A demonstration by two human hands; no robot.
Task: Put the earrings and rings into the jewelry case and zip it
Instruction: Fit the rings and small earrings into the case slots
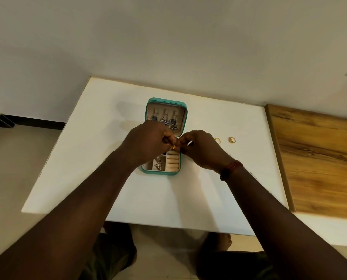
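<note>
Pinched between left hand (148, 141) and right hand (201, 150) over the open jewelry case (162, 173), small gold ring (174, 147) liable to slip past the ring rolls (172, 161); two rings (231, 140) right of grip.

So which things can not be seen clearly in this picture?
- Small gold piece, head view: pinched between the left hand and right hand; fingers cover most of it, so ring or earring is unclear.
- Jewelry case: the hands hide its middle and hinge.
- Two gold rings on the table: too small to see details.
- Zipper: too small to tell.
</note>
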